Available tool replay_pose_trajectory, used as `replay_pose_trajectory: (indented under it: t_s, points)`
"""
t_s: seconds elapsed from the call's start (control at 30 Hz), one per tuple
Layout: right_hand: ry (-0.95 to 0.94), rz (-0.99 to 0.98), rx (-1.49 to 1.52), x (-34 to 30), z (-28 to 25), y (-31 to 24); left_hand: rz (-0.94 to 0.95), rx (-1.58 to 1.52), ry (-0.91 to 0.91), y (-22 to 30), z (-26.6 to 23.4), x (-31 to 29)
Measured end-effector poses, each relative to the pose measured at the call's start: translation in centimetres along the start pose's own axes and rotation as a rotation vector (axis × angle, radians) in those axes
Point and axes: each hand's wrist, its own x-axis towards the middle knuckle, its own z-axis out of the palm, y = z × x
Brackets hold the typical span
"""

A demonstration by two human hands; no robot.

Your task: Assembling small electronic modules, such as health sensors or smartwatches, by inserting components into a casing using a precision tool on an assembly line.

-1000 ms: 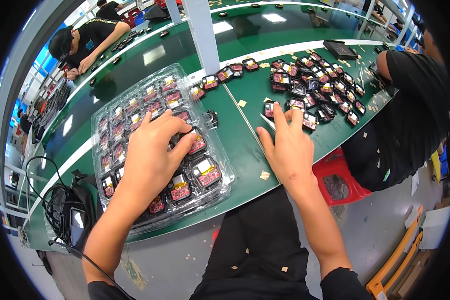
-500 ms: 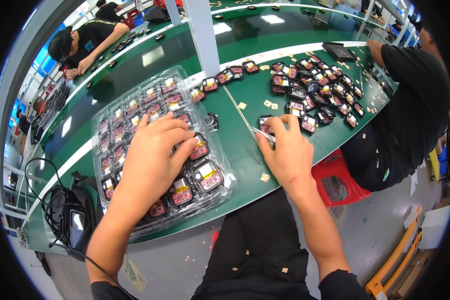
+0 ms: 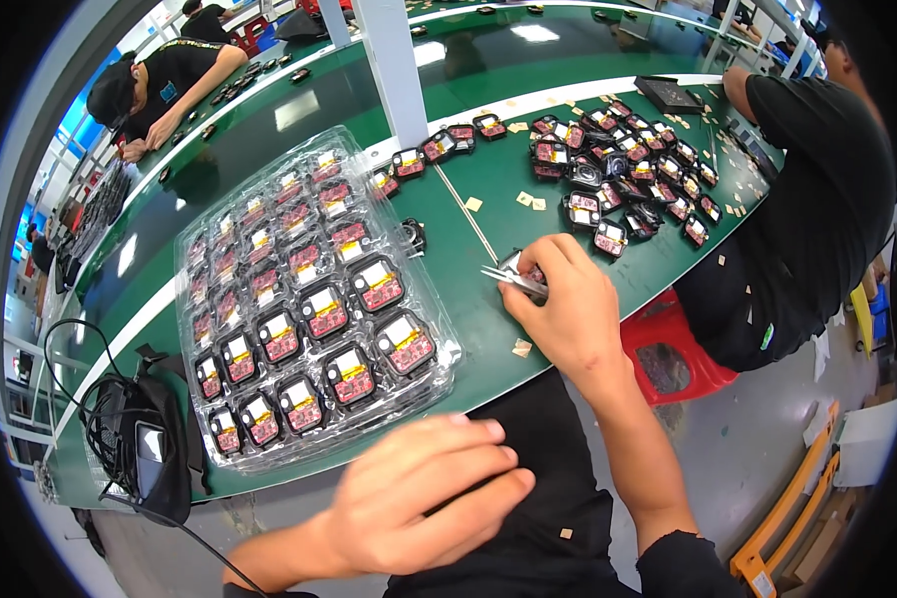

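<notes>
A pair of metal tweezers sticks out of my right hand, thumb and fingers closed on it. Just behind the tips, partly covered by these fingers, a small black-cased device lies on the green table; whether the fingers touch it I cannot tell. My left hand is low in front of the table edge, over my lap, fingers loosely bent and slightly apart, with nothing visible in them. Left of centre, a clear plastic tray holds rows of black-cased devices with red boards and white-and-yellow parts.
A heap of similar devices covers the right of the green table, with tan scraps scattered around. A white post rises behind the tray. A black bag with cables hangs at left. A co-worker sits at right.
My left hand has left the tray and moved down and right to the near side of the table edge. My right hand has shifted slightly left and down, still with the tweezers.
</notes>
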Motion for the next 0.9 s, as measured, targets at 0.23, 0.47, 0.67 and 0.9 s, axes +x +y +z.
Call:
replay_pose_trajectory:
  t_s: [0.23,0.47,0.67,0.9]
  points:
    - [-0.167,-0.143,0.728,-5.5,-3.5,-0.5,-0.742,-1.135,0.577,0.7,8.0,-4.2]
    - [-0.279,-0.242,0.880,-9.1,-3.8,-0.4,-0.745,-1.185,0.578,-0.6,10.3,-4.8]
    - [-0.222,-0.195,0.721,-10.0,-4.5,-2.1,-0.786,-1.185,0.606,-0.5,9.9,-6.2]
    - [-0.031,-0.395,0.275,-10.8,-3.4,-1.5,-0.754,-1.213,0.682,-0.9,9.8,-7.5]
